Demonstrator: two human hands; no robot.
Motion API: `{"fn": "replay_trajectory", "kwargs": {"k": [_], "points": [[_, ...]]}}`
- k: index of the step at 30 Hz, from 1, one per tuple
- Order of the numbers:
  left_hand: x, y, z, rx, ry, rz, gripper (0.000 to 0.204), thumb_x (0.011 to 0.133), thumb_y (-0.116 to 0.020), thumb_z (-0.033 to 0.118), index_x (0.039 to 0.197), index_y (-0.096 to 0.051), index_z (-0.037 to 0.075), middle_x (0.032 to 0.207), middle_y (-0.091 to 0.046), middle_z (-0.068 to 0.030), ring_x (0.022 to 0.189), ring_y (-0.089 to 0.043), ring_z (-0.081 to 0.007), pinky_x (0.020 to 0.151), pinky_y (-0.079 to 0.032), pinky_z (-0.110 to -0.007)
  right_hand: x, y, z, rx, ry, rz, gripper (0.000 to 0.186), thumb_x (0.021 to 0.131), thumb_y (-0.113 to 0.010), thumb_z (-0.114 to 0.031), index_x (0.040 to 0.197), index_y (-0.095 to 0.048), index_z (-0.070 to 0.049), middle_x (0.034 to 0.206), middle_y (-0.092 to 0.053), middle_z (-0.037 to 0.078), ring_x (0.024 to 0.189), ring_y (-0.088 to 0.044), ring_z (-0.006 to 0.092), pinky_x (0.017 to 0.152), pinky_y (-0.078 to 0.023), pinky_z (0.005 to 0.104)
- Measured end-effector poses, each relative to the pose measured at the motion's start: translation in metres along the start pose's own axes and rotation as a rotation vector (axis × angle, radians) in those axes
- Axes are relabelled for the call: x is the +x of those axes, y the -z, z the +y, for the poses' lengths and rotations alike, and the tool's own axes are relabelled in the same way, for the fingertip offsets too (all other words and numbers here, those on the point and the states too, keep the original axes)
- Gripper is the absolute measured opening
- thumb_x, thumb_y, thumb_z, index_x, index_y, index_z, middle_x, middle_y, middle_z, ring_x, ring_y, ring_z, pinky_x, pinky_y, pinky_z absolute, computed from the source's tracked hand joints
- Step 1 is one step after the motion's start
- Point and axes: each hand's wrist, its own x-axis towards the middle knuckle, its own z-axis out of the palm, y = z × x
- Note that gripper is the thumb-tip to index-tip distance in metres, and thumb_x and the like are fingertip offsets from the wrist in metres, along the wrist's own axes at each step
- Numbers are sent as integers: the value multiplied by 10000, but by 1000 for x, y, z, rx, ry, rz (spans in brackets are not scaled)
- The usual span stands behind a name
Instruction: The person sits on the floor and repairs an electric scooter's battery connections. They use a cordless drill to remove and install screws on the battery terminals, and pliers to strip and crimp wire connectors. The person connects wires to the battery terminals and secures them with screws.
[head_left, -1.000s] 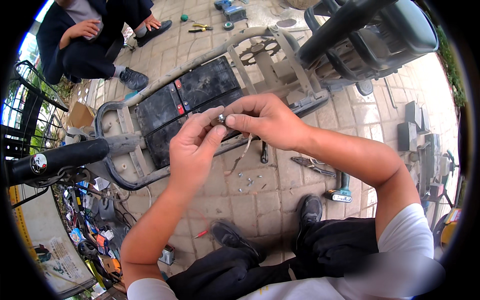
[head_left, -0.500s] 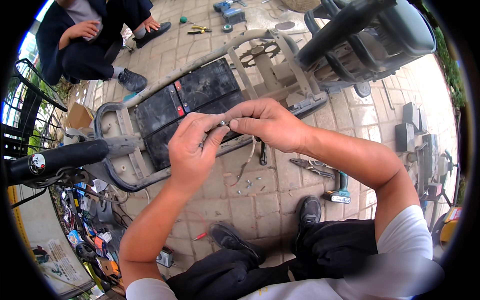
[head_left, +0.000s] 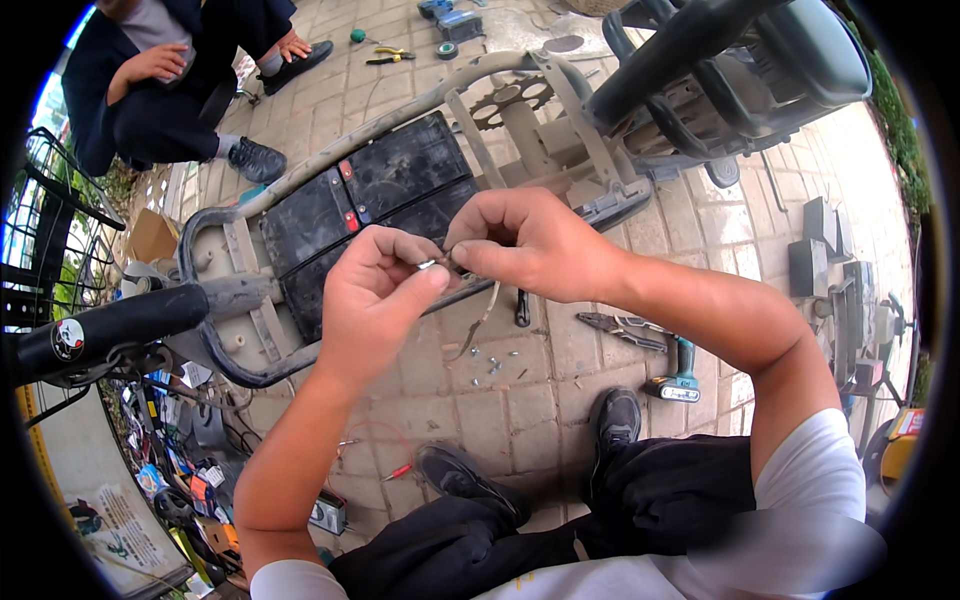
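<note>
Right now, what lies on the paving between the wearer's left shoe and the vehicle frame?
In the head view, several small, loose metal pieces lie scattered between the left shoe and frame.

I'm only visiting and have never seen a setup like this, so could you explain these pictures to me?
There is no robot here: these are a person's own bare hands, seen from a wide camera worn on their head, which bends straight edges. The left hand pinches a small shiny metal piece; the right hand is close beside it, and what it holds, if anything, is too small to tell. Beyond the hands, a metal frame carries black blocks. On the paving are small metal bits, pliers and a cordless power tool. Another person crouches at upper left.
</note>
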Motion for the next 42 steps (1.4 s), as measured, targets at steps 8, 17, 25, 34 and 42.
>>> {"fn": "replay_trajectory", "kwargs": {"k": [8,17,25,34,42], "points": [[-6,0,9,-276,305,-37,79,896,-516,25,968,-543,8,908,-627,-106,740,-625,-181,677,-529,-316,-15,-4,4,-131,128,36,131,878,-627,-104,930,-621,17,729,-595,64,687,-526,102,624,-457,295],[-3,-3,20,-37,622,-62,213,932,-585,205,813,-581,29,679,-484,-5,603,-433,-87,499,-341,-255,-20,-8,8,-596,430,39,147,750,-675,-64,877,-609,-29,770,-616,103,700,-610,308,634,-492,372],[-18,-4,7,-532,767,-93,157,928,-553,186,868,-558,41,709,-441,-12,596,-397,-116,520,-332,-259,-19,-13,24,-900,850,188,154,720,-701,-69,819,-584,-60,770,-593,92,694,-600,327,622,-492,370],[-26,-3,-6,-435,374,-89,123,928,-560,135,912,-595,18,709,-484,-18,624,-432,-108,547,-359,-266,-25,-30,23,209,-14,67,125,910,-659,-111,952,-656,6,784,-635,21,729,-554,57,640,-476,249],[-22,-12,10,184,363,-91,128,892,-620,132,901,-643,7,698,-525,17,621,-445,-68,542,-353,-245,-31,-17,24,-441,383,101,107,822,-690,-50,917,-663,-12,830,-642,100,749,-624,242,669,-496,335]]}}
